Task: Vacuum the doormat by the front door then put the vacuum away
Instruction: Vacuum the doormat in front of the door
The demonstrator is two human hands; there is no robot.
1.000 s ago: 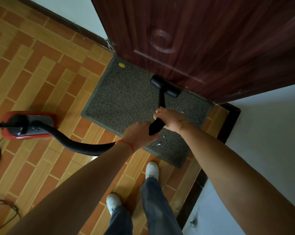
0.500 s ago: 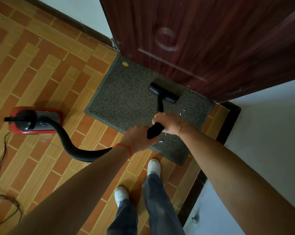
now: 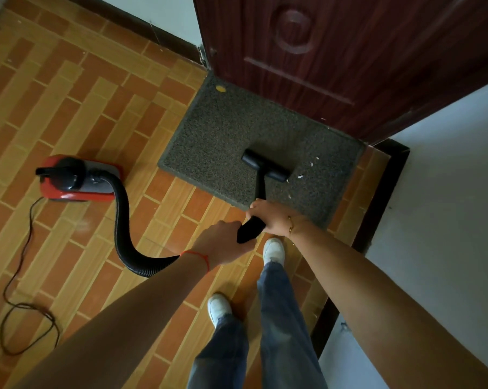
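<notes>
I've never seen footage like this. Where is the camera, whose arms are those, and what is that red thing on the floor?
There is no robot here. The camera sits on a person's head and looks down, so you see that person's own arms, jeans and white shoes. The red thing is a small vacuum cleaner standing on the tiled floor, with a black ribbed hose curving from it toward the hands. The left hand and the right hand both grip the black wand. Its nozzle rests on the grey doormat before the dark wooden door. A few pale crumbs lie on the mat right of the nozzle, and a yellow spot sits near its far corner. The power cord trails over the floor.
</notes>
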